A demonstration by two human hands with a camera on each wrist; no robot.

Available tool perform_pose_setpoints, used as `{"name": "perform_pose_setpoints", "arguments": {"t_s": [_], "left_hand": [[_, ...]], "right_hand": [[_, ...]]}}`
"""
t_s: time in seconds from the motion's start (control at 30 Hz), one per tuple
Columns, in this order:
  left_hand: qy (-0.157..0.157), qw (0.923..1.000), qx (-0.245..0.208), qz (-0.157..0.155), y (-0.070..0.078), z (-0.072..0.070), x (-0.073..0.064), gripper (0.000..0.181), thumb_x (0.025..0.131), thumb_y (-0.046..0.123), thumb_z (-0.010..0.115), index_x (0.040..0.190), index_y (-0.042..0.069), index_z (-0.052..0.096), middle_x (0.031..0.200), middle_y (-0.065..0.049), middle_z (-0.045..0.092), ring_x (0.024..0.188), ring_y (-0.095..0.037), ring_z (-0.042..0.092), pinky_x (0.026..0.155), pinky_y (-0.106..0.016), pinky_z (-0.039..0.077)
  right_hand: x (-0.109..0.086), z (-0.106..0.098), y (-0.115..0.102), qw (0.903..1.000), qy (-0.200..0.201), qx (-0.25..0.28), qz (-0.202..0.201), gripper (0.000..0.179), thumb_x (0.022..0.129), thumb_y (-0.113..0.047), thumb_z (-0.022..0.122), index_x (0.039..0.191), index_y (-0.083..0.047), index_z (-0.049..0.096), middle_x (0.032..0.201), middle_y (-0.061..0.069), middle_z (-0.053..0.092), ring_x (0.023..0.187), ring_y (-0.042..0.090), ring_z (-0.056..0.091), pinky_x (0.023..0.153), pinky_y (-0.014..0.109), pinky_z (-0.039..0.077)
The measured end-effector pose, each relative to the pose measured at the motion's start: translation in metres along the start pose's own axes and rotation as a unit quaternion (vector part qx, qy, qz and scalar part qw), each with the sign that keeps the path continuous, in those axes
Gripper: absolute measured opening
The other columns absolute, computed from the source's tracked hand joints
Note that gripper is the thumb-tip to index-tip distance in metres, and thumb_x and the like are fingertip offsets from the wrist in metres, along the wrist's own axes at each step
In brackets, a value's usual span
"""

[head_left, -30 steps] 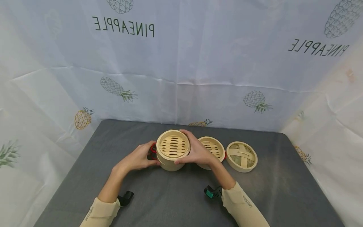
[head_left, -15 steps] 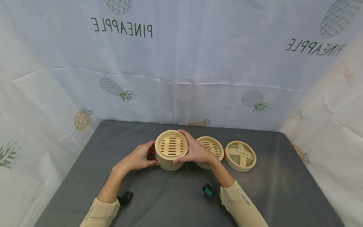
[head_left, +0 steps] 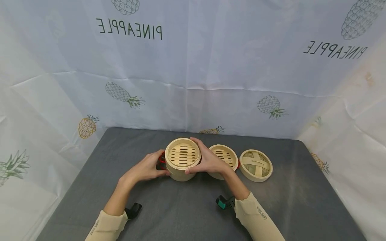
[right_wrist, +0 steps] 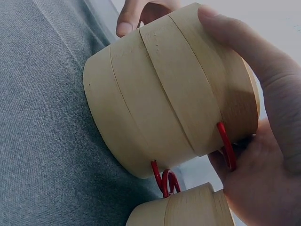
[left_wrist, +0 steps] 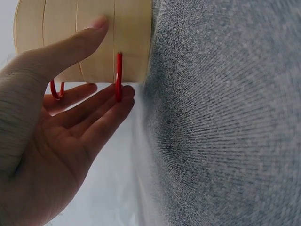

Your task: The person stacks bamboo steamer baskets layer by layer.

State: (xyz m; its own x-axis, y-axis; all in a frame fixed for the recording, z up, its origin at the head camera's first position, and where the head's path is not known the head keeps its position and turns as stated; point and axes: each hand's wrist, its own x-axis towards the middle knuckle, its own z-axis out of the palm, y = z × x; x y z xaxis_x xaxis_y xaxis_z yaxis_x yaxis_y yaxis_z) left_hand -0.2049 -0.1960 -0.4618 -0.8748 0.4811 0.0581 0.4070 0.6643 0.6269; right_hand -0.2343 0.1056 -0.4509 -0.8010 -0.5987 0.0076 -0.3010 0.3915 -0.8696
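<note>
Two round bamboo steamer baskets stand stacked, the upper basket [head_left: 183,155] with its slatted floor showing and the lower basket [head_left: 181,175] under it on the table. At the stack's left side, my left hand [head_left: 149,165] holds it between thumb and fingers. The left wrist view shows that thumb [left_wrist: 80,44] on the bamboo wall, with fingertips by a red handle [left_wrist: 119,77]. From the right, my right hand [head_left: 209,160] grips the upper basket, thumb in front and fingers behind. Another red handle [right_wrist: 227,146] sits by its palm in the right wrist view.
A third steamer basket [head_left: 234,157] stands just right of the stack, partly hidden by the right hand. Beside it lies a woven lid [head_left: 256,165] with crossed strips. The dark grey table [head_left: 181,214] meets a pineapple-print curtain [head_left: 187,110] at the back.
The head view has shifted slightly, moving everything a little left in the picture. Both hands keep their hold, and the stack stays in place.
</note>
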Motion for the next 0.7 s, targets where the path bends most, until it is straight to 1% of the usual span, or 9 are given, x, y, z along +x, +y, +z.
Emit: {"name": "perform_pose_setpoints", "arguments": {"t_s": [0.17,0.37,0.47,0.57,0.7], "left_hand": [[-0.001,1.0,-0.005,0.0,0.0,0.001,0.0,0.08,0.086,0.025,0.095,0.149,-0.003,0.055,0.128,-0.014,0.073,0.114,-0.024,0.074,0.096,-0.043,0.064],[-0.001,1.0,-0.007,0.0,-0.001,0.0,0.001,0.081,0.086,0.025,0.095,0.15,-0.003,0.053,0.129,-0.014,0.072,0.114,-0.025,0.074,0.095,-0.043,0.064],[0.0,1.0,-0.006,0.001,0.0,0.0,0.001,0.082,0.086,0.025,0.095,0.151,-0.003,0.052,0.13,-0.014,0.072,0.115,-0.026,0.074,0.096,-0.044,0.064],[0.0,1.0,-0.003,0.003,0.0,0.001,0.0,0.083,0.086,0.025,0.095,0.151,-0.003,0.052,0.13,-0.014,0.072,0.114,-0.026,0.074,0.096,-0.044,0.064],[0.002,1.0,-0.002,0.004,0.0,0.001,0.0,0.083,0.086,0.025,0.095,0.151,-0.003,0.052,0.13,-0.014,0.072,0.114,-0.026,0.074,0.095,-0.044,0.064]], "right_hand": [[-0.002,-0.001,0.001,1.0,-0.001,0.001,-0.006,0.136,0.073,-0.061,0.097,0.174,-0.027,0.013,0.17,0.009,0.041,0.153,0.028,0.052,0.124,0.056,0.044],[-0.007,-0.005,0.002,0.9997,-0.003,0.018,-0.018,0.135,0.075,-0.058,0.097,0.175,-0.026,0.012,0.175,0.01,0.032,0.159,0.032,0.045,0.126,0.057,0.044],[-0.01,-0.006,0.003,0.9994,-0.005,0.022,-0.028,0.133,0.078,-0.054,0.096,0.175,-0.022,0.011,0.178,0.011,0.027,0.163,0.034,0.038,0.129,0.06,0.04],[-0.012,-0.008,0.004,0.9992,-0.004,0.022,-0.034,0.133,0.08,-0.052,0.096,0.175,-0.018,0.01,0.18,0.012,0.025,0.166,0.035,0.032,0.132,0.062,0.034],[-0.017,-0.01,0.006,0.9994,0.005,0.004,-0.033,0.133,0.08,-0.054,0.095,0.175,-0.015,0.011,0.181,0.012,0.022,0.169,0.037,0.025,0.135,0.064,0.027]]}}
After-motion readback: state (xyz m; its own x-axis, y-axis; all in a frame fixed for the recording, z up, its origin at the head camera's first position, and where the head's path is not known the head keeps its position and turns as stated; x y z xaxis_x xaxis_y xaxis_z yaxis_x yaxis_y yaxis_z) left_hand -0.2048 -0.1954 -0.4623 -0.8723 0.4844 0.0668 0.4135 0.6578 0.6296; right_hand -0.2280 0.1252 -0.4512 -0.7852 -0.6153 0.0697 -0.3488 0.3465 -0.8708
